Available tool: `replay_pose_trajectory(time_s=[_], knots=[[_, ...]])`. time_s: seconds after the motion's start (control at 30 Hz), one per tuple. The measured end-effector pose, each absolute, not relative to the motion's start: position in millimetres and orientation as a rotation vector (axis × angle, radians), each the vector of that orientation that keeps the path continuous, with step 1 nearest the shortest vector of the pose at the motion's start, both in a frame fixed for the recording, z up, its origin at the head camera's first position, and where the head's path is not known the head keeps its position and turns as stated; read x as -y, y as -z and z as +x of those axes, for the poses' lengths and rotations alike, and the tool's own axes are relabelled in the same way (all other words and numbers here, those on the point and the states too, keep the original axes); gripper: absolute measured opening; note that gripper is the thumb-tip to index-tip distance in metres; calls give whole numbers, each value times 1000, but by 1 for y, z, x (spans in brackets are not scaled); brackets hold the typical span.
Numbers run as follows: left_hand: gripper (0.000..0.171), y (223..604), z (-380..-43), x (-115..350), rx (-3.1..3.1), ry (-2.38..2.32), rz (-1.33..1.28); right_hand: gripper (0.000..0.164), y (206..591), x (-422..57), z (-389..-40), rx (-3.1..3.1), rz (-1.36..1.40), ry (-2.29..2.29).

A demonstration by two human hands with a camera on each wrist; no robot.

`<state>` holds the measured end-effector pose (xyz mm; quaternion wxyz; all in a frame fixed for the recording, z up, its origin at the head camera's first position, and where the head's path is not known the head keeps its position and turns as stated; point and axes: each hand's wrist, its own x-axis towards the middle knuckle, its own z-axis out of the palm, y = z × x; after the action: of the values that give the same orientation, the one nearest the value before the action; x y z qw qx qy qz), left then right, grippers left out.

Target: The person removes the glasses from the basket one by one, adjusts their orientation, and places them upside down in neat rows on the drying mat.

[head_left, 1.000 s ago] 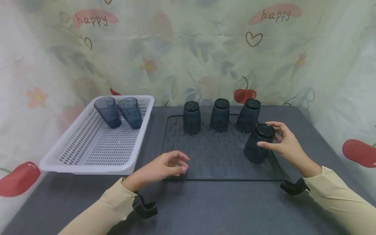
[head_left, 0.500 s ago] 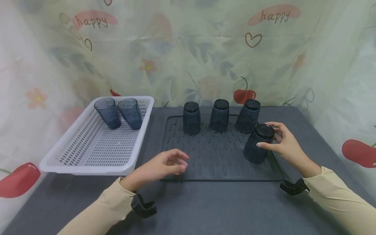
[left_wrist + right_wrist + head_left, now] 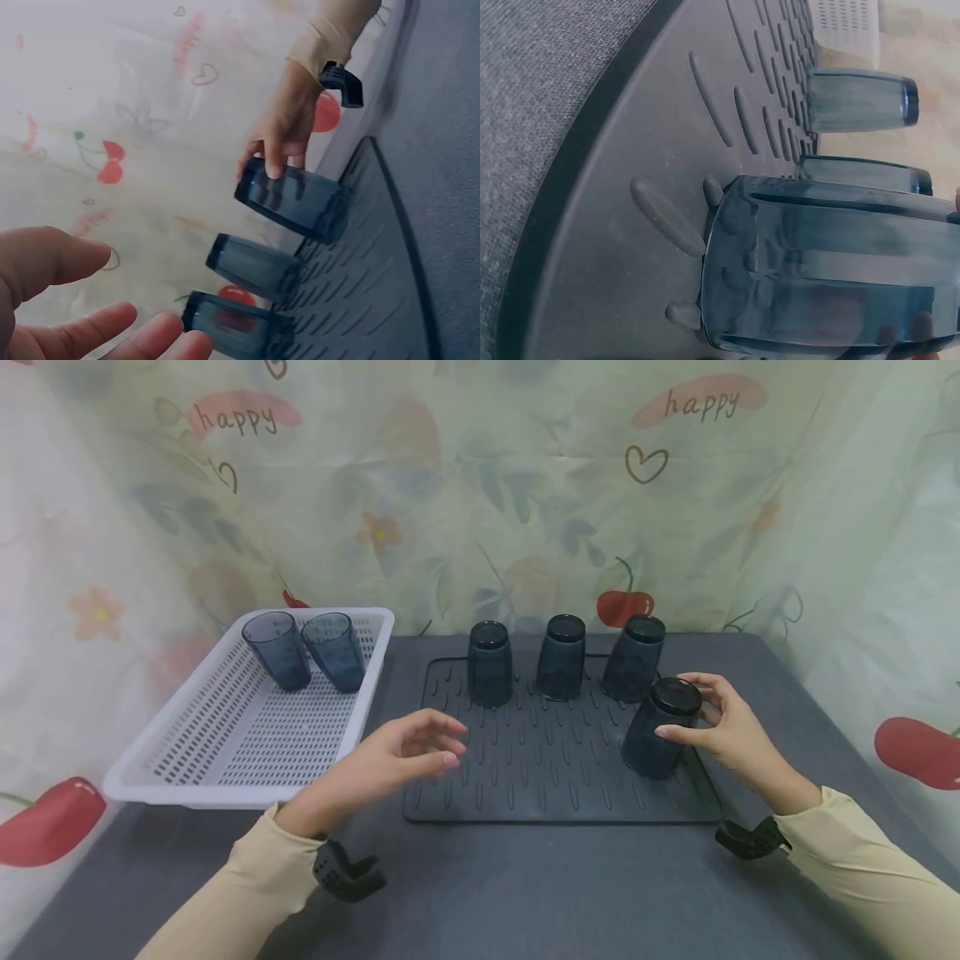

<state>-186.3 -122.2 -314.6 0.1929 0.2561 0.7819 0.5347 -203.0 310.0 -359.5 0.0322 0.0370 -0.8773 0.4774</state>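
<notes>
My right hand (image 3: 723, 722) grips a dark blue drinking glass (image 3: 651, 745) near its base, thumb in front and fingers behind. That glass stands upside down at the right side of the black ridged drying mat (image 3: 525, 777); in the right wrist view its rim meets the mat (image 3: 615, 247). Behind it, three more upside-down glasses, a left one (image 3: 490, 668), a middle one (image 3: 561, 660) and a right one (image 3: 633, 658), form a back row. My left hand (image 3: 386, 756) hovers over the mat's left edge, fingers loosely bent, holding nothing.
A white perforated plastic basket (image 3: 225, 793) sits on the left of the grey-covered table (image 3: 525, 893). Inside lean two blue glasses, one at left (image 3: 279, 652) and one at right (image 3: 335, 652), mouths up. A patterned curtain (image 3: 480, 510) hangs behind and at the sides.
My left hand has shifted left and slightly up, toward the basket, in the last half second. The right hand and the glass it grips have stayed in place.
</notes>
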Motion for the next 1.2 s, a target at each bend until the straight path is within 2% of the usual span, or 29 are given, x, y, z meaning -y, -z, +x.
replay_pose_trajectory(time_s=[0.8, 1.2], knots=[[42, 222, -203, 172, -2586, -1444, 647, 84, 357, -309, -202, 2684, 118, -1520], [45, 219, -246, 208, -2885, -1503, 417, 81, 357, -309, -202, 2701, 122, -1507]])
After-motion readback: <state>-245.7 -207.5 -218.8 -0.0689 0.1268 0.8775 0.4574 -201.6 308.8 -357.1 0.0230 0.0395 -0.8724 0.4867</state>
